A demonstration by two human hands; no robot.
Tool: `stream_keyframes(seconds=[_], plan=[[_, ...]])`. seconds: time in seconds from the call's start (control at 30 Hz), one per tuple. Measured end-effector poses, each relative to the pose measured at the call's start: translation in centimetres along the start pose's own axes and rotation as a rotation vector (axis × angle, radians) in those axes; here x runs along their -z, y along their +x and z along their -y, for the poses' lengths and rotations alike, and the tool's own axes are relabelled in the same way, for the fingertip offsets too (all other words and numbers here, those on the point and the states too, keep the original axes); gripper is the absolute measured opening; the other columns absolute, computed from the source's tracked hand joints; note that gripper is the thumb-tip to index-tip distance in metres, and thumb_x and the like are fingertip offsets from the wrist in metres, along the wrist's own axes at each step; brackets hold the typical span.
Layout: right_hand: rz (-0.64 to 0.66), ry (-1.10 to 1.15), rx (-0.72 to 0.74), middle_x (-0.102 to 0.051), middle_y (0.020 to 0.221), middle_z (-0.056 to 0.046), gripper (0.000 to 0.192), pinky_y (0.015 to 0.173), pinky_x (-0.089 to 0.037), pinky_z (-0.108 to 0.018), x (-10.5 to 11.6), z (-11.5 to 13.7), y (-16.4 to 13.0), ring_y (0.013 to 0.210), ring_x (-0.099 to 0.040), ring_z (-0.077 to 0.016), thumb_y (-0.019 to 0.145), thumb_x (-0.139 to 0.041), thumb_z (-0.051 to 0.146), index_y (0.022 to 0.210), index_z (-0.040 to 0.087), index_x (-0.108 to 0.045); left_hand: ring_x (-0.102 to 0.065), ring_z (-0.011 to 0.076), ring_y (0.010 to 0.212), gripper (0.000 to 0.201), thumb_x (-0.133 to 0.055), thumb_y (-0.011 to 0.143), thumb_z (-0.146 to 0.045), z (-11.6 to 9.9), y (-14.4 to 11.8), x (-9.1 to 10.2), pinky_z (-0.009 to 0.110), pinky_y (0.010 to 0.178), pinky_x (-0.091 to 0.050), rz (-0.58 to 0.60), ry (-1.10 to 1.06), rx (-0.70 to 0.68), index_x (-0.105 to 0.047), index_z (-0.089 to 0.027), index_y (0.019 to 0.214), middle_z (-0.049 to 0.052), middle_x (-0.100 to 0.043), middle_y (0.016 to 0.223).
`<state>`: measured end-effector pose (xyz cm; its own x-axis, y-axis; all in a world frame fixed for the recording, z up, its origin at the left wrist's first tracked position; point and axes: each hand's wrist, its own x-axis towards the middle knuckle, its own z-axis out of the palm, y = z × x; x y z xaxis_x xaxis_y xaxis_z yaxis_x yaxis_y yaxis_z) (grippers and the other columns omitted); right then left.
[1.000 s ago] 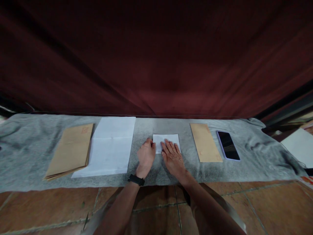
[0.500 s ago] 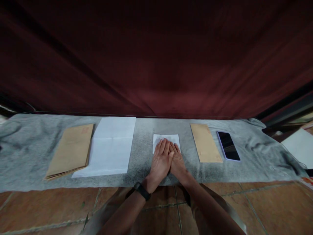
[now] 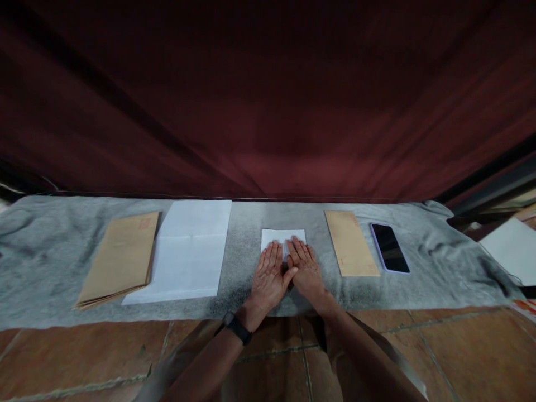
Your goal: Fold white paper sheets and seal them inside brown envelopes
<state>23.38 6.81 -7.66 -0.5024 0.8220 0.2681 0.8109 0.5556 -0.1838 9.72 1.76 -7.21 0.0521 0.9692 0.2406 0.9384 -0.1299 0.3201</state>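
Well, stack of flat brown kraft-paper envelopes [image 3: 119, 257]: red print near a far corner, overlapping the left side of the large thin white paper sheets [image 3: 190, 257].
Large white sheets: creased across, lying flat on the fuzzy-looking grey cloth [image 3: 243, 234]; I place the rest by them.
Dark wristwatch with a black band [image 3: 237, 328]: right of the sheets, nearer the body.
Bare left hand [image 3: 268, 277]: right of the sheets, fingers stretched straight over the small flat white paper rectangle [image 3: 283, 234], clutching nothing; its thumb crosses towards the bare right hand [image 3: 307, 274].
Small rectangle's place: on the cloth, apart from the sheets on their right, partly covered by both hands.
Its handling: very light, I'd judge, stiffer than one sheet if folded, slightly slippery, easily creased; best pinched at a short side edge.
Its lie: long axis seemingly left to right, far edge roughly parallel to the cloth's; the near edge is hidden, and no visible mark tells which end leads.
Right hand: farther right of the sheets, fingers likewise extended on the rectangle, gripping nothing.
Single long tan paper envelope: [image 3: 352, 243] well right of the sheets, slanting.
Black-screened phone in a lilac case [image 3: 389, 248]: farther right of the sheets, slanting similarly.
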Motion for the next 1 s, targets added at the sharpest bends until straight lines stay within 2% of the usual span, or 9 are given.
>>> stream_keyframes(seconds=[0.27,0.63,0.73,0.8,0.9,1.0], plan=[[-0.021,-0.027,-0.058,-0.041,0.158,-0.012,0.049,0.117,-0.032,-0.046,0.4,-1.9,-0.3,0.145,-0.039,-0.0262,0.103,-0.036,0.024,0.151,0.014,-0.044,-0.025,0.0300,0.152,0.073,-0.035,0.102,-0.052,1.0,-0.6,0.7,0.050,0.122,-0.030,-0.040,0.099,0.055,-0.028,-0.002,0.154,0.023,-0.032,0.160],[-0.033,-0.024,-0.158,-0.044,0.156,-0.017,0.050,0.115,-0.035,-0.050,1.2,-4.1,-0.3,0.144,-0.039,-0.0303,0.103,-0.034,0.023,0.150,0.010,-0.045,-0.030,0.0332,0.150,0.066,-0.035,0.102,-0.044,2.1,-0.8,1.4,0.053,0.120,-0.031,-0.054,0.135,0.113,-0.035,0.001,0.151,0.026,-0.037,0.157],[-0.073,0.057,-0.159,-0.041,0.157,-0.017,0.051,0.118,-0.033,-0.051,1.8,-3.5,0.4,0.146,-0.037,-0.0283,0.104,-0.032,0.025,0.151,0.008,-0.041,-0.027,0.0319,0.151,0.062,-0.035,0.102,-0.038,1.7,-0.4,1.8,0.054,0.122,-0.028,-0.072,0.128,0.111,-0.034,-0.001,0.152,0.024,-0.036,0.158],[-0.066,0.138,-0.098,-0.040,0.159,-0.014,0.052,0.121,-0.031,-0.049,2.2,-2.5,0.9,0.148,-0.033,-0.0251,0.104,-0.032,0.029,0.152,0.011,-0.041,-0.024,0.0287,0.153,0.059,-0.036,0.101,-0.033,1.1,0.0,1.9,0.052,0.124,-0.025,-0.073,0.110,0.068,-0.032,-0.005,0.154,0.020,-0.034,0.160],[0.013,0.260,0.039,-0.039,0.160,-0.009,0.052,0.123,-0.030,-0.042,2.4,-0.4,1.3,0.150,-0.030,-0.0185,0.106,-0.028,0.033,0.153,0.016,-0.040,-0.023,0.0256,0.153,0.060,-0.038,0.099,-0.025,0.1,0.4,1.3,0.051,0.125,-0.025,-0.040,0.084,-0.046,-0.029,-0.009,0.156,0.017,-0.034,0.161],[0.083,0.304,0.105,-0.038,0.160,-0.007,0.052,0.124,-0.028,-0.036,1.9,1.5,1.4,0.150,-0.030,-0.0158,0.107,-0.026,0.034,0.154,0.015,-0.039,-0.026,0.0269,0.152,0.063,-0.042,0.095,-0.021,-0.4,0.5,0.1,0.052,0.124,-0.026,0.019,0.082,-0.138,-0.029,-0.009,0.156,0.018,-0.036,0.160]])
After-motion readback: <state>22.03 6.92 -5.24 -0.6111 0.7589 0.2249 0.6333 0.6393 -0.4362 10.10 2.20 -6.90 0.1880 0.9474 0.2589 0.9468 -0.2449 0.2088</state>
